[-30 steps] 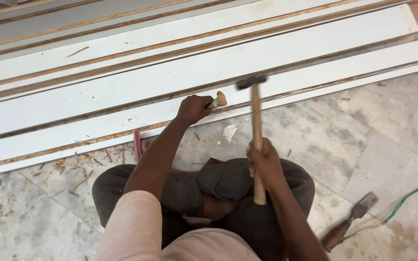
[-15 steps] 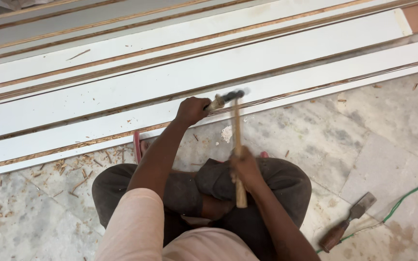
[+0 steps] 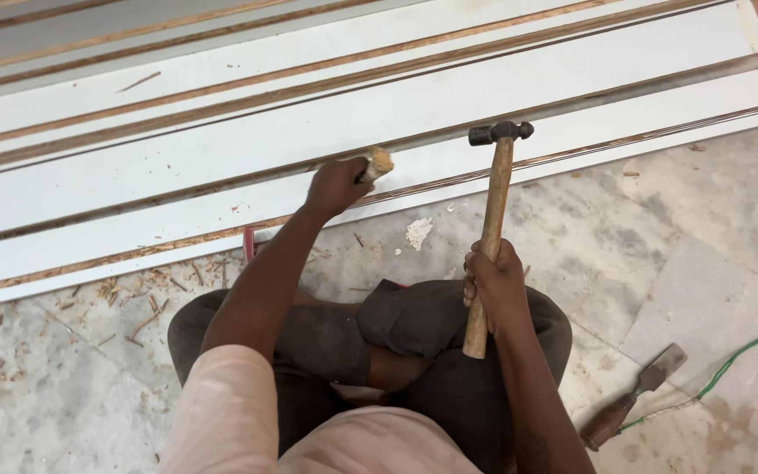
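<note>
My left hand (image 3: 333, 186) grips a chisel whose frayed wooden handle end (image 3: 380, 162) sticks out to the right, pressed against the edge of a long white board (image 3: 572, 132). My right hand (image 3: 493, 285) holds a wooden-handled hammer (image 3: 487, 235) upright, its dark metal head (image 3: 501, 132) raised to the right of the chisel handle and apart from it. I sit on the floor with my knees bent, in dark trousers.
Several long white boards with brown wood edges (image 3: 221, 114) lie side by side across the top. Wood chips (image 3: 146, 294) litter the marble floor at left. A second chisel (image 3: 633, 395) and a green cable (image 3: 739, 355) lie at lower right.
The hammer swung left and down onto the chisel handle half a second ago, then came back up to the right. My left hand stayed on the chisel.
</note>
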